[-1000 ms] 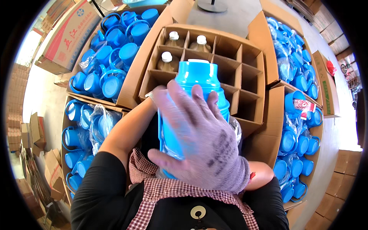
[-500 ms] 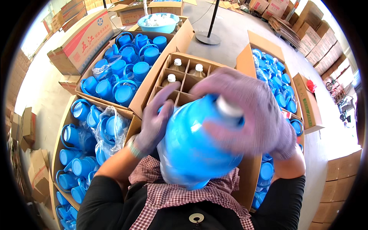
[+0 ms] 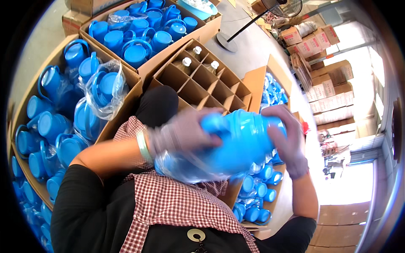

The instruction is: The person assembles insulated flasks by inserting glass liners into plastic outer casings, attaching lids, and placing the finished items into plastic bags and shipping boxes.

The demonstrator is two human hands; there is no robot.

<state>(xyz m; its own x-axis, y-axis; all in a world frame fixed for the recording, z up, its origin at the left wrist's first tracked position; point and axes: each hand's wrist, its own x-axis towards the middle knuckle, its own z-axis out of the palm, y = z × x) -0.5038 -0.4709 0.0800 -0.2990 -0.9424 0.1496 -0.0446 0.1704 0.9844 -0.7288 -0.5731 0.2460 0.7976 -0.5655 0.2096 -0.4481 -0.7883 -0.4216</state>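
A large blue plastic jug lies tilted across my front, its top end pointing right. Clear plastic film hangs about its lower left part. My left hand, in a purplish-grey glove and blurred, is closed on the jug near a blue handle-like part. My right hand, gloved alike, wraps round the top end, fingers over the rim; the cap is hidden. Just beyond the jug stands a divided carton with several white-capped bottles in its far cells.
Cartons of blue handled jugs stand at left, with another carton of them beyond. A box of bagged blue pieces is at right. A fan on a round base and a light-blue basin are farther back.
The jug has gone from nearly upright, white cap showing, to tilted right. My right hand has moved from over its front to its top end. The view has turned.
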